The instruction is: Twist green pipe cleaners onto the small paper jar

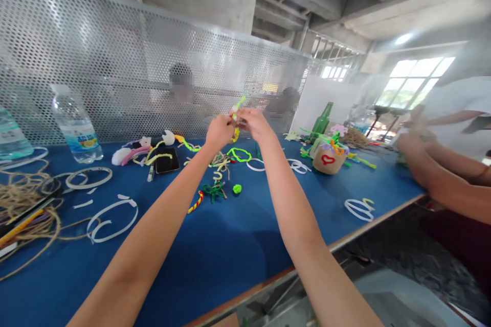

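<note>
Head view: my L grip (219,132) & R grip (254,121) are tog., both clamped on a green fuzzy stem (241,101), just above ctr of frame; best brace w/ L, bend w/ R, small turns.

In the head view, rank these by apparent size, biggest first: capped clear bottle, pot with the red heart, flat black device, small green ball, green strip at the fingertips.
1. Capped clear bottle
2. Pot with red heart
3. Flat black device
Small green ball and green strip: smallest, too close to rank.
</note>
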Demonstrator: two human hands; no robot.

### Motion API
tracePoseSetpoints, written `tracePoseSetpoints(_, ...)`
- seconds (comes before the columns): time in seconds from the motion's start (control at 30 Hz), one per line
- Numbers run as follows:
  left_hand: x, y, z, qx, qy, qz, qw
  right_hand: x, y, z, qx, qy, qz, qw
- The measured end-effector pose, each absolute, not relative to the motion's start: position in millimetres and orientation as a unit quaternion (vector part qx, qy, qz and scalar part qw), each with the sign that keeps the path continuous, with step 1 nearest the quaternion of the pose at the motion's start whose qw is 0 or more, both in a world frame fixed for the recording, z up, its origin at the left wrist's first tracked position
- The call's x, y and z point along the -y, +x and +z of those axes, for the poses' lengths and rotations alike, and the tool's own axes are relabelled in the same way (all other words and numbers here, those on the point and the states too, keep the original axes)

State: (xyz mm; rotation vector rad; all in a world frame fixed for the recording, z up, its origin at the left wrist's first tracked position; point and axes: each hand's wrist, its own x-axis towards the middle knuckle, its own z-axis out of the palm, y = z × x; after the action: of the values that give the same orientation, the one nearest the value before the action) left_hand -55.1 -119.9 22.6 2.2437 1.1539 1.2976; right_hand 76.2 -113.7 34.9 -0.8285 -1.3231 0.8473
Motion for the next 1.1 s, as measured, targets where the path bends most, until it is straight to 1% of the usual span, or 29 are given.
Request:
tracePoseSetpoints(0.07,118,-57,21,-0.398,0.787,0.445,0.156,114,68,35,0.562,-0.394,0.341,0.642)
tracePoseSetpoints(0.17,117,-56,20,-0.381,0.799,0.435,0.165,112,62,38,0.509,-0.415,0.306,0.689)
tracePoseSetpoints(0.33,120,-51,17,-0.347,0.824,0.410,0.179,110,71,41,0.458,-0.423,0.292,0.726)
tracePoseSetpoints(0.47,120,-53,16,-0.341,0.829,0.410,0.169,111,81,42,0.450,-0.411,0.299,0.734)
tracePoseSetpoints(0.6,118,-57,17,-0.365,0.813,0.428,0.148,113,84,41,0.485,-0.361,0.368,0.707)
tracePoseSetpoints(0.77,115,-59,18,-0.371,0.812,0.429,0.137,114,83,35,0.591,-0.336,0.395,0.618)
tracePoseSetpoints(0.93,111,-72,25,-0.340,0.834,0.418,0.122,119,73,38,0.601,-0.361,0.358,0.617)
tracePoseSetpoints(1.1,107,-91,35,-0.372,0.782,0.492,0.090,129,61,50,0.642,-0.387,0.286,0.596)
